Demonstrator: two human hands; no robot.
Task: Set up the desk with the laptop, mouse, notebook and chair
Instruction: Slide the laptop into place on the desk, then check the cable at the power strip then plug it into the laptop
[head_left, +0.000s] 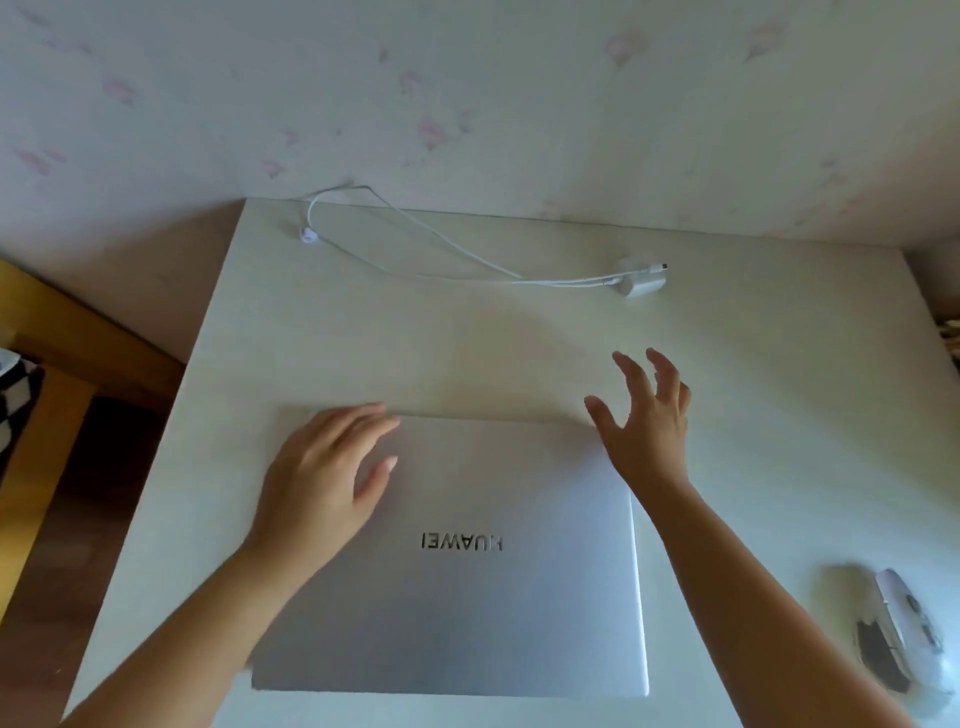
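A closed silver laptop (467, 571) lies flat on the pale desk (363, 338), its logo upside down to me. My left hand (322, 478) rests palm down on the lid's far left corner, fingers apart. Over the far right corner hovers my right hand (644, 421), fingers spread and holding nothing. A white and grey mouse (893, 629) sits on the desk at the right, near the front edge. No notebook or chair shows in the view.
A white charger block (641, 278) with its looped cable (415, 234) lies near the desk's far edge by the floral wall. A yellow wooden piece of furniture (62, 353) stands to the left, over dark floor.
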